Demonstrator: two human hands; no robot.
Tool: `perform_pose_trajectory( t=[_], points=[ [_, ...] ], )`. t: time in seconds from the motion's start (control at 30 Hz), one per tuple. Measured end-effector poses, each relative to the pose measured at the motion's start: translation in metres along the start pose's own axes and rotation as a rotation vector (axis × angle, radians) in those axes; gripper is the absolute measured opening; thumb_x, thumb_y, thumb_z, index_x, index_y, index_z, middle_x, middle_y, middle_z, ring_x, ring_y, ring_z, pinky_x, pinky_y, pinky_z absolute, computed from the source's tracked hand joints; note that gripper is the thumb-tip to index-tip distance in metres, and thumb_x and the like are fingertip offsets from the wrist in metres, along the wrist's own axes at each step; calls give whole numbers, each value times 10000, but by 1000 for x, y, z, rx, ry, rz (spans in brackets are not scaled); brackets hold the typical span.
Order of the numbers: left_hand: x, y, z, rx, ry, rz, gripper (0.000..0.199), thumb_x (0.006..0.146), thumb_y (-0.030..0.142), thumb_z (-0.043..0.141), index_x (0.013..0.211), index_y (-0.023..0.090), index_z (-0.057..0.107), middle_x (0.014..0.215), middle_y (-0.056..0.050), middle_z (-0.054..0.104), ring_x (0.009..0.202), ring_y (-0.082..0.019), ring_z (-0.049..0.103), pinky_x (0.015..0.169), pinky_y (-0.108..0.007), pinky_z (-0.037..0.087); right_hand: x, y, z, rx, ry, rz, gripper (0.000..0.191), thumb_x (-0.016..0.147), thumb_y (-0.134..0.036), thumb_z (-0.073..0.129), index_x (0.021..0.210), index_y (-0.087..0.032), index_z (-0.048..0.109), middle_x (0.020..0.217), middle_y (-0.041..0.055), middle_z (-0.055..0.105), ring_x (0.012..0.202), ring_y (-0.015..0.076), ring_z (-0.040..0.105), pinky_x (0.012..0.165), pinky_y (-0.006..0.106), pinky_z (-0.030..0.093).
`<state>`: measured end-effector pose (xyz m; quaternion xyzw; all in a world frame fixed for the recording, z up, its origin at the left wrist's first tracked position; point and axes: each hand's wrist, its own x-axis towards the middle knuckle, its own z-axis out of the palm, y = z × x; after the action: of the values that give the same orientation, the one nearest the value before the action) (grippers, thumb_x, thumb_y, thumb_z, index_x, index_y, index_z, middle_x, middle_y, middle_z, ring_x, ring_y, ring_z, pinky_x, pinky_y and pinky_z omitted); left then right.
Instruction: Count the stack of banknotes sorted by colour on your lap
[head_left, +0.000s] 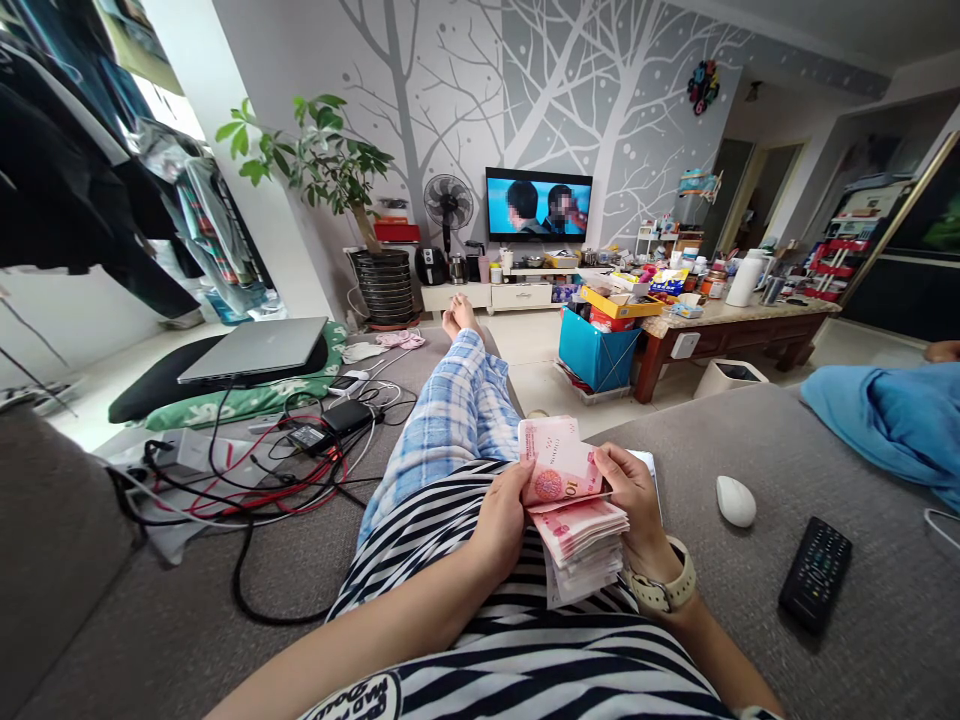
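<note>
While both hands hold the thick sheaf of red-and-white printed paper banknotes (583, 545) above the lap, the left hand (504, 512) pinches the side of the raised pink upper portion (556, 462), thumb on top; the right hand (634, 500), just above a cream-strapped wristwatch (666, 588), grasps the opposite side, its thumb also on the paper. The sheaf's thicker lower part hangs between the hands, on their torso side, its layered edges uneven. Judgement on handling: a light thumb pressure should serve, enough to part layers without creasing; the right grip should carry the bulk so loose ends do not slide out. Squaring the edges would make layers easier to separate. Not resolved: fingers under the paper are mostly hidden, so their support cannot be told; whether the raised portion is one note or several is unclear, as is the total. Behind the right hand, a flat pale object (651, 468) shows only an edge; identity unknown.
</note>
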<state>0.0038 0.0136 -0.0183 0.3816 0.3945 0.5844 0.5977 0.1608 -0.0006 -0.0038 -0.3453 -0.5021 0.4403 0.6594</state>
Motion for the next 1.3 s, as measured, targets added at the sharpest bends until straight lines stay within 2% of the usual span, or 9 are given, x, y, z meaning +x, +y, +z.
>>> perform_pose_trajectory(
  t=[0.2,0.47,0.6,0.7,0.83,0.97,1.03,1.17,1.3],
  points=[
    [1,-2,-1,-5,-20,-12,340,713,462,683,810,147,763,906,-86,772,859,-259,661,872,-368,493,-1,1,-1,-17,-6,-13,393,907,-422,635,621,-195,488,598,-35,423,557,117,330,524,261,261],
    [-7,10,4,70,-23,23,272,748,394,642,754,154,769,797,-65,756,829,-249,653,834,-332,493,-4,-5,-2,-56,-31,-54,338,896,-435,640,670,-188,589,618,-20,489,573,127,388,540,263,296],
    [-8,9,4,-30,-69,-8,273,739,392,672,770,139,769,792,-67,754,772,-229,645,799,-330,504,-5,-5,-1,-53,-47,-36,358,886,-447,647,647,-189,583,595,-20,490,548,123,389,521,261,289],
    [-9,8,5,-89,-48,-10,251,729,387,700,743,145,762,794,-53,757,754,-209,644,779,-309,504,-4,-2,-1,-21,-69,-4,374,906,-469,611,654,-193,591,528,-24,501,486,118,385,496,264,278],
    [-12,12,9,-139,-71,-54,213,722,368,726,727,157,757,734,-38,748,681,-190,637,718,-294,503,0,-1,-1,-34,23,13,401,868,-471,656,605,-201,520,503,-39,476,472,108,381,488,258,293],
    [-14,15,10,-189,-151,-128,193,690,319,777,788,154,762,737,-48,751,661,-179,645,683,-282,506,4,1,-1,-53,113,38,333,794,-479,721,704,-204,556,589,-50,487,519,110,398,492,247,309],
    [-14,15,10,-192,-173,-144,204,673,301,798,794,143,755,738,-54,748,648,-169,645,670,-273,508,5,2,0,-32,91,48,325,787,-485,719,728,-206,562,623,-49,486,539,112,394,498,246,311],
    [-15,15,9,-177,-174,-158,244,648,293,823,804,126,737,707,-52,731,596,-149,628,610,-254,495,5,4,0,-30,21,79,381,807,-488,692,636,-210,496,582,-55,416,530,114,334,492,256,280],
    [-14,15,9,-165,-166,-143,268,665,340,813,828,137,749,726,-50,739,623,-161,638,636,-264,504,4,4,0,-57,46,69,426,824,-503,667,599,-215,449,570,-52,380,526,119,303,485,267,261]
  ],
)
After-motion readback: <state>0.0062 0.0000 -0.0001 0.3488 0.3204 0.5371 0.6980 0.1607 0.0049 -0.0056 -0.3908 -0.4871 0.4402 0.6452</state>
